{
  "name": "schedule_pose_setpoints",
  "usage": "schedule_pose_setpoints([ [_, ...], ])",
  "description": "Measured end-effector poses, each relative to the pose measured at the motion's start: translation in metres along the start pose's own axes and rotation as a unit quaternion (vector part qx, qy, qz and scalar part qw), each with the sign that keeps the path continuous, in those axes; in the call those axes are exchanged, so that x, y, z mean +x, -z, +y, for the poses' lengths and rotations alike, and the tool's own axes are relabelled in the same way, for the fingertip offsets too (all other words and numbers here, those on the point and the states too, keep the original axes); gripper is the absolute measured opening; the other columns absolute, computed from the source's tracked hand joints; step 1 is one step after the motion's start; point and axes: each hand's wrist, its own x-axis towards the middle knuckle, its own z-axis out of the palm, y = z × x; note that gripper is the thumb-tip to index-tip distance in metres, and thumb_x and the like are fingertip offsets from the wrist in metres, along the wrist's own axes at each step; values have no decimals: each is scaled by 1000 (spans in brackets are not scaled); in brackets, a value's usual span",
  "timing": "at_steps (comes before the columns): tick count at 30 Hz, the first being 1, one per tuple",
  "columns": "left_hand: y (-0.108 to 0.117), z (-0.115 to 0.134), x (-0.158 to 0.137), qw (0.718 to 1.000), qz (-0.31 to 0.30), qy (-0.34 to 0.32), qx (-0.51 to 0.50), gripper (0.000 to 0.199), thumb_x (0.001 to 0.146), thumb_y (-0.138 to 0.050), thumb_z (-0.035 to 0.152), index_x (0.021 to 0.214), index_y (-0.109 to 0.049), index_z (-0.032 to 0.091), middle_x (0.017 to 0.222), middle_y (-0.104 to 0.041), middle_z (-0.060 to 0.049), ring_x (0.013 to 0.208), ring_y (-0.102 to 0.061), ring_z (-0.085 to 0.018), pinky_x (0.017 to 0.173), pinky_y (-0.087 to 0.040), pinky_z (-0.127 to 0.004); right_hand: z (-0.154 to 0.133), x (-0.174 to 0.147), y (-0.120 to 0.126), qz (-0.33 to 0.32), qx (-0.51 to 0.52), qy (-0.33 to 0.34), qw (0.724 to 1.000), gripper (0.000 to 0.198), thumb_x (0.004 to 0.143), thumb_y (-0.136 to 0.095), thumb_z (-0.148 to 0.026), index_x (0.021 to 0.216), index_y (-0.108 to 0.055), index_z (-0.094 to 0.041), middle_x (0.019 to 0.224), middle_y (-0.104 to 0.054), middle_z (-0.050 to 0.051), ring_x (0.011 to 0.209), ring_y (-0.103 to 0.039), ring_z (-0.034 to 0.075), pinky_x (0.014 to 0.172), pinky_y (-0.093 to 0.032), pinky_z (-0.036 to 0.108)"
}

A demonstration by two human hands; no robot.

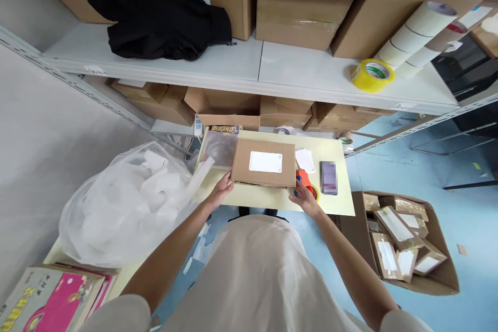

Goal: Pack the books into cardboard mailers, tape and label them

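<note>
A flat cardboard box (241,163) with a white label (265,162) on top lies on the pale yellow table (268,202). At its near left corner, my left hand (221,190) holds the box's edge. My right hand (304,198) grips the near right corner, with the fingers partly hidden. Beside that hand is an orange and blue tape dispenser (303,179) with a yellow roll. White paper slips (305,160) and a phone (329,178) lie further right. Behind the box's left side, a grey printed sheet or packet (221,148) is partly covered.
On the left is a large clear bag of white packing material (128,207), with books (54,298) in front. An open carton of labelled parcels (404,238) stands on the floor at right. The shelf (249,65) ahead bears a black garment (163,18), cartons and yellow tape (372,75).
</note>
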Motion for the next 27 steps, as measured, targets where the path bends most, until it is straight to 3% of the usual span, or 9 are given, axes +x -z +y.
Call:
schedule_pose_setpoints([
  [3,-11,12,4,997,48,-58,32,87,72,-64,63,142,-39,19,144,-45,-14,136,-38,-29,111,-32,-42,-12,6,-5,40,-16,94,995,81,71,-70,-51,142,-39,-26,134,-54,10,128,-48,29,111,-33,51],
  [6,-12,29,16,985,97,-98,107,79,73,-68,53,140,-41,22,138,-49,-13,125,-49,-27,105,-39,-41,-28,15,5,92,-21,155,983,72,75,-67,-47,140,-42,-27,130,-54,9,121,-53,26,107,-39,48],
  [11,-13,38,44,966,166,-56,188,66,75,-68,39,136,-49,23,120,-60,-10,104,-60,-22,93,-47,-38,-34,34,12,135,-49,137,980,74,76,-63,-42,144,-37,-27,127,-52,10,113,-56,25,98,-47,47],
  [17,-19,23,60,965,173,-13,197,74,70,-70,24,139,-44,18,131,-55,-11,121,-53,-24,104,-39,-38,-19,49,-1,141,-157,111,971,73,77,-58,-39,144,-34,-25,126,-51,13,102,-60,26,90,-51,49],
  [20,-20,27,54,945,183,-34,269,74,72,-68,24,140,-40,14,132,-53,-15,121,-52,-26,104,-39,-42,-22,50,-1,188,-253,157,936,71,79,-57,-38,144,-34,-22,127,-50,15,111,-56,30,97,-46,52],
  [22,-23,33,45,917,194,-92,335,68,75,-65,27,138,-42,13,133,-51,-17,124,-50,-28,105,-39,-44,-29,50,3,203,-322,196,904,71,79,-58,-38,144,-34,-20,131,-47,16,121,-48,33,101,-41,54],
  [25,-27,41,30,872,155,-175,430,46,80,-60,31,124,-54,17,127,-54,-14,122,-50,-29,106,-38,-45,-42,52,11,181,-413,236,861,72,78,-62,-35,143,-35,-17,137,-44,19,127,-43,35,103,-39,53],
  [27,-29,42,24,851,127,-178,477,39,80,-61,33,116,-59,19,123,-56,-14,120,-51,-31,105,-37,-49,-50,55,14,157,-469,250,832,72,78,-64,-33,142,-36,-17,140,-44,19,129,-41,36,102,-39,52],
])
